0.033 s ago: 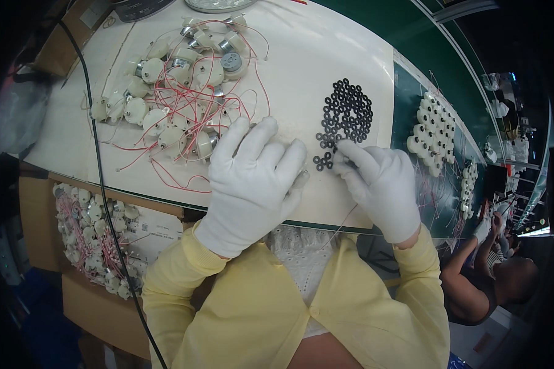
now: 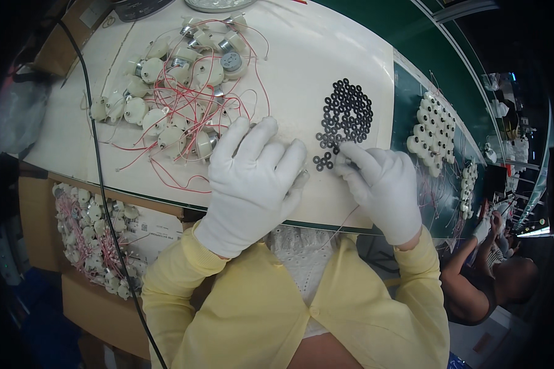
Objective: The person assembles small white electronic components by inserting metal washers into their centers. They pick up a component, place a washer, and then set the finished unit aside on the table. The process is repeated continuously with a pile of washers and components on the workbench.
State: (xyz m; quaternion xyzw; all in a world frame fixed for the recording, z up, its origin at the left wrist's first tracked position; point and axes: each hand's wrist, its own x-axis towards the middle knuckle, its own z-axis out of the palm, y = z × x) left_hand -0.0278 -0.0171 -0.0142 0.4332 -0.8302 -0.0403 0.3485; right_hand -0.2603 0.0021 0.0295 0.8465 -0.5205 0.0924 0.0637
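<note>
Near table (image 2: 298,74) edge, left hand (image 2: 252,175) with fingers bent, hold hidden, cannot tell; right hand (image 2: 383,184) thumb and finger narrowed, pinch obscured; black rings (image 2: 347,112) just beyond, toward right edge; wired motors (image 2: 135,111) left, tangled; open strip between, running to far edge.

left hand (image 2: 249,175), right hand (image 2: 383,187): plain white gloves (image 2: 237,206) | behind wrists: pale-yellow cardigan sleeves (image 2: 172,277) | between and below hands: yellow cardigan front (image 2: 246,320), small button (image 2: 314,311), white eyelet top (image 2: 301,261)
</note>
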